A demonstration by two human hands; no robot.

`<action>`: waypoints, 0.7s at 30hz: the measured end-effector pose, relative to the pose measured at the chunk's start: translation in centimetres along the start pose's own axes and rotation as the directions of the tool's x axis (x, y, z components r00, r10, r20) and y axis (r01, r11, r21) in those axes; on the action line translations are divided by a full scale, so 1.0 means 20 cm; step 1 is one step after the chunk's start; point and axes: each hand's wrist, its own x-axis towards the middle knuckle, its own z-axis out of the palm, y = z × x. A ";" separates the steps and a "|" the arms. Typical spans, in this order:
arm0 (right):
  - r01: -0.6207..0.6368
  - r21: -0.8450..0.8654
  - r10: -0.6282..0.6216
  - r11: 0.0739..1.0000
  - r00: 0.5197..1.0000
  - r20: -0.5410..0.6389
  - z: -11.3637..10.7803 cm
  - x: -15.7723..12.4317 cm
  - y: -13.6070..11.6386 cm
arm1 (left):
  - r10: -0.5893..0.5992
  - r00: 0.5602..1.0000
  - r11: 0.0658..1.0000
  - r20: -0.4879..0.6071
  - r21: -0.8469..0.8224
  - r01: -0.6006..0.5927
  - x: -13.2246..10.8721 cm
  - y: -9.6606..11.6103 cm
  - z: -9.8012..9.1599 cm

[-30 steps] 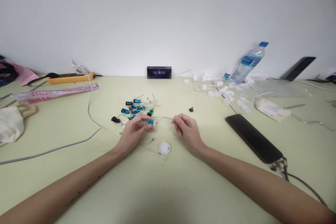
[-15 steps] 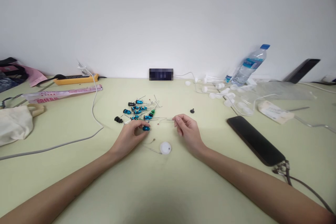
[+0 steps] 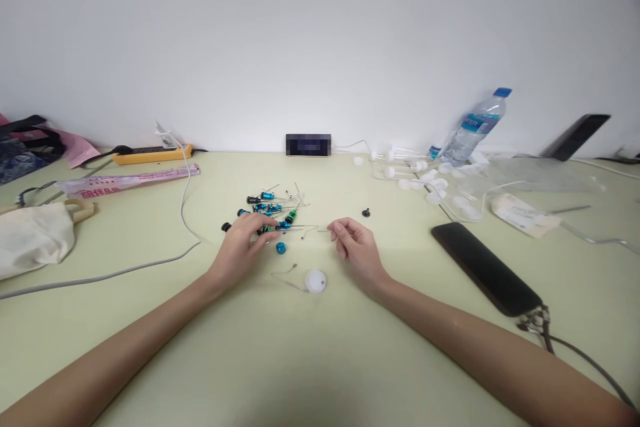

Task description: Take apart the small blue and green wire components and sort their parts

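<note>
A heap of small blue, black and green capacitors [image 3: 270,208] with long wire leads lies mid-table. My left hand [image 3: 243,245] rests at its near edge, fingers stretched forward over the parts, holding nothing. One blue capacitor [image 3: 281,247] lies loose just right of those fingertips. My right hand [image 3: 356,249] is closed in a pinch on the end of a thin wire lead [image 3: 324,230] that points left towards the heap. A white round cap [image 3: 315,281] with a bent wire beside it lies between my wrists.
A black phone [image 3: 484,266] lies at the right, with white caps [image 3: 434,181], tubing and a water bottle [image 3: 474,125] behind it. A grey cable [image 3: 184,213], a yellow power strip [image 3: 151,154], a pink packet [image 3: 127,180] and a cloth bag [image 3: 34,235] are at the left.
My left hand has let go of the blue capacitor, which now lies on the table, and has reached forward into the heap. My right hand has kept its pinch.
</note>
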 end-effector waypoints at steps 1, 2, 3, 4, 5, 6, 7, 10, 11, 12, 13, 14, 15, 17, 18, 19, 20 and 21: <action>0.001 0.002 -0.001 1.000 1.000 0.008 0.00 0.00 0.00 | 0.018 1.000 0.999 0.007 0.035 -0.018 0.04 -0.01 -0.01; 0.003 0.004 -0.003 1.000 1.000 0.016 0.00 0.00 0.01 | 0.043 0.999 0.996 0.032 0.072 -0.045 0.08 -0.02 -0.01; 0.005 0.005 -0.005 1.000 1.000 0.021 0.00 0.00 0.01 | 0.063 0.996 0.992 0.067 0.102 -0.070 0.12 -0.03 -0.01; 0.005 0.006 -0.005 1.000 1.000 0.022 0.00 0.00 0.01 | 0.073 0.991 0.988 0.113 0.126 -0.087 0.16 -0.03 0.00; 0.004 0.006 -0.004 1.000 1.000 0.021 0.00 0.01 0.02 | 0.079 0.983 0.983 0.165 0.151 -0.104 0.19 -0.04 0.01; 0.002 0.007 -0.002 1.000 1.000 0.018 0.00 0.01 0.02 | 0.080 0.973 0.978 0.215 0.171 -0.118 0.21 -0.04 0.02; 0.001 0.008 -0.001 1.000 1.000 0.017 0.00 0.01 0.02 | 0.080 0.964 0.973 0.254 0.188 -0.130 0.23 -0.05 0.03; 0.001 0.008 -0.001 1.000 1.000 0.025 -0.01 0.00 0.02 | 0.089 0.952 0.963 0.292 0.219 -0.157 0.24 -0.04 0.05; 0.002 0.007 -0.002 1.000 1.000 0.026 -0.01 0.00 0.02 | 0.093 0.954 0.962 0.286 0.221 -0.160 0.24 -0.04 0.05; 0.002 0.007 -0.002 1.000 1.000 0.024 -0.01 0.00 0.02 | 0.092 0.955 0.963 0.282 0.219 -0.157 0.24 -0.04 0.04; 0.003 0.008 -0.003 1.000 1.000 0.018 0.00 0.00 0.02 | 0.084 0.957 0.967 0.277 0.208 -0.145 0.24 -0.04 0.03; 0.004 0.011 -0.004 1.000 1.000 0.013 0.00 0.00 0.02 | 0.070 0.961 0.975 0.267 0.185 -0.122 0.24 -0.04 0.01; 0.004 0.015 -0.004 1.000 1.000 0.009 0.00 0.00 0.02 | 0.049 0.967 0.985 0.252 0.150 -0.089 0.25 -0.04 0.00; 0.001 0.025 -0.001 1.000 1.000 0.001 0.00 0.00 0.02 | -0.020 0.979 1.000 0.203 0.014 0.018 0.26 -0.04 -0.05; -0.003 0.032 0.003 0.999 1.000 -0.004 0.00 0.01 0.02 | -0.070 0.981 0.991 0.183 -0.100 0.089 0.27 -0.04 -0.06; -0.007 0.041 0.007 0.999 1.000 -0.010 0.00 0.01 0.02 | -0.124 0.975 0.956 0.185 -0.241 0.168 0.27 -0.03 -0.08; -0.011 0.051 0.011 0.999 1.000 -0.017 -0.01 0.01 0.02 | -0.172 0.962 0.886 0.213 -0.394 0.245 0.27 -0.01 -0.09; -0.015 0.060 0.016 0.998 1.000 -0.021 -0.01 0.01 0.02 | -0.204 0.944 0.783 0.260 -0.535 0.317 0.27 0.01 -0.09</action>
